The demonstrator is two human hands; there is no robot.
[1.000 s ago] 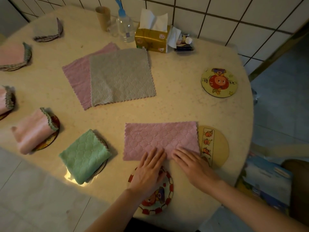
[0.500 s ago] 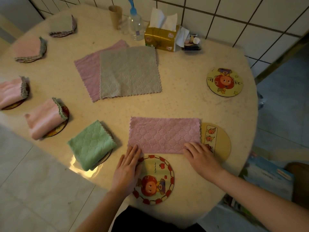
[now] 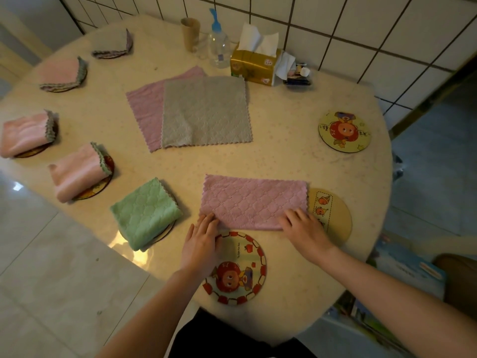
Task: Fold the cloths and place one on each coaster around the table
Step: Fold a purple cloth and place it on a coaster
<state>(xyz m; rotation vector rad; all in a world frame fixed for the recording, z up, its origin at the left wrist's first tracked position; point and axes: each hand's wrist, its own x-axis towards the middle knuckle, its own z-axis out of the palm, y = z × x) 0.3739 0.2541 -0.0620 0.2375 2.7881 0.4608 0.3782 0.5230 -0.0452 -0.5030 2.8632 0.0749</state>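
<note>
A pink cloth [image 3: 254, 201], folded into a long rectangle, lies flat near the table's front edge. My left hand [image 3: 201, 241] rests with straight fingers on its near left corner. My right hand [image 3: 304, 229] presses on its near right corner. The cloth's right end overlaps a beige coaster [image 3: 335, 215]. A red-rimmed coaster [image 3: 240, 270] lies bare just in front of the cloth, and a yellow coaster [image 3: 344, 131] sits bare at the far right. A grey cloth [image 3: 206, 112] lies unfolded on an unfolded pink cloth [image 3: 144, 112] mid-table.
Folded cloths sit on coasters along the left edge: green [image 3: 145, 213], pink [image 3: 77, 171], pink [image 3: 25, 133], pink [image 3: 62, 73], grey [image 3: 113, 43]. A tissue box [image 3: 255, 65], bottle [image 3: 219, 47] and cup [image 3: 190, 33] stand by the tiled wall.
Both hands slid apart along the pink cloth's near edge, from its middle out to the two near corners. The cloth itself has stayed in place.
</note>
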